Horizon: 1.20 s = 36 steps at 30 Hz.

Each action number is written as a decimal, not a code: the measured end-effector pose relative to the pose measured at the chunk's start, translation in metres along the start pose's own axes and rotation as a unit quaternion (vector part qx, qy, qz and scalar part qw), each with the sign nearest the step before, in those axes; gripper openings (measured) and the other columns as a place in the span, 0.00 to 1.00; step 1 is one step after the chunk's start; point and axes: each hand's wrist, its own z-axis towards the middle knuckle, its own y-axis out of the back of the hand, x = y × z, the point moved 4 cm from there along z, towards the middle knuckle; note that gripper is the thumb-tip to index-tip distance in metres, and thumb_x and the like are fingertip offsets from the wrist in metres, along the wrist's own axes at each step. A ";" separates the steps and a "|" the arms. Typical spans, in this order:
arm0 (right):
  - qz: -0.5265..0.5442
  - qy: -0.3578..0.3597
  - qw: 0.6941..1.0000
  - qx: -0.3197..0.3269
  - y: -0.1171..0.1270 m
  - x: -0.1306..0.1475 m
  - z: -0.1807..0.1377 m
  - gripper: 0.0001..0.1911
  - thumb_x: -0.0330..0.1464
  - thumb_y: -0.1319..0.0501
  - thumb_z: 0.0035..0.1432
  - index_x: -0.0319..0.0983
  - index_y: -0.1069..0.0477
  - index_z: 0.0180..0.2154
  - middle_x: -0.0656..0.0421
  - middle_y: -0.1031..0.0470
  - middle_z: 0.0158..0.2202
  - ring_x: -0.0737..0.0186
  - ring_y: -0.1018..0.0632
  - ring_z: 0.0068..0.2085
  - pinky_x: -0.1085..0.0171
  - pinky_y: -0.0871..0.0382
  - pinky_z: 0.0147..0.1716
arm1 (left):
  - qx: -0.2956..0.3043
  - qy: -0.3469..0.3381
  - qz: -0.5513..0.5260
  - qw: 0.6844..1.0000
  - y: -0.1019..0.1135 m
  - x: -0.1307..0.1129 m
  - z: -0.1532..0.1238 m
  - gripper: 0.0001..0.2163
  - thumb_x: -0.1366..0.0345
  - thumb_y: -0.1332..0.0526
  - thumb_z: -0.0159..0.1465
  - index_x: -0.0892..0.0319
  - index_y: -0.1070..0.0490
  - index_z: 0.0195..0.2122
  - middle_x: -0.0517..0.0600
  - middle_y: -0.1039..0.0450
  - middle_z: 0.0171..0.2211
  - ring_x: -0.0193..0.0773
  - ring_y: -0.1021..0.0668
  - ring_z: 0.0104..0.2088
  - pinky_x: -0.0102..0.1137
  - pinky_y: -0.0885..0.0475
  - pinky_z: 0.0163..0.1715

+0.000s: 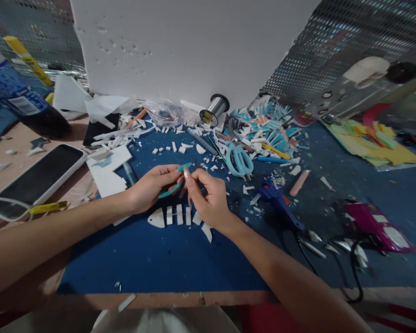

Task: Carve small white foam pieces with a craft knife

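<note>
My left hand [156, 185], with long teal nails, and my right hand [208, 194], with long pale nails, meet fingertip to fingertip over the blue mat [152, 263]. Both are closed in a pinch; whatever is between the fingertips is too small or hidden to make out. Just below them lies a row of flat white cut pieces in the form of a fish skeleton: a head piece [156, 218] with a small eye hole, several strips [179, 215] standing apart, and a tail piece [207, 232]. My right hand partly covers the tail end.
Light blue scissors [239, 159], a wire spool [215, 110] and heaps of scraps [263, 122] lie behind the hands. To the right are a blue glue gun [279, 203] and a magenta packet [379, 226]; at left, a phone [38, 178] and a bottle [21, 97].
</note>
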 end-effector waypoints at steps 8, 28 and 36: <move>0.005 -0.016 1.000 -0.002 -0.003 -0.002 -0.001 0.18 0.36 0.50 0.65 0.40 0.43 0.22 0.65 0.41 0.18 0.69 0.34 0.22 0.67 0.39 0.24 | -0.012 -0.012 0.017 1.000 0.000 0.000 0.000 0.14 0.57 0.42 0.61 0.61 0.34 0.24 0.44 0.38 0.19 0.27 0.37 0.19 0.24 0.41 0.21; 0.176 -0.100 0.979 -0.020 -0.014 -0.018 0.004 0.20 0.45 0.45 0.61 0.40 0.38 0.23 0.64 0.37 0.20 0.69 0.33 0.21 0.66 0.35 0.23 | -0.019 -0.154 0.164 0.974 0.001 -0.008 -0.001 0.20 0.46 0.46 0.61 0.59 0.38 0.24 0.43 0.41 0.20 0.29 0.39 0.21 0.27 0.41 0.23; 0.194 -0.116 0.974 -0.002 -0.015 -0.017 0.005 0.21 0.48 0.46 0.60 0.41 0.40 0.22 0.65 0.37 0.18 0.69 0.33 0.19 0.66 0.34 0.20 | -0.108 -0.261 0.468 0.837 -0.003 -0.035 -0.016 0.13 0.58 0.52 0.67 0.58 0.41 0.28 0.43 0.42 0.22 0.30 0.39 0.22 0.28 0.44 0.24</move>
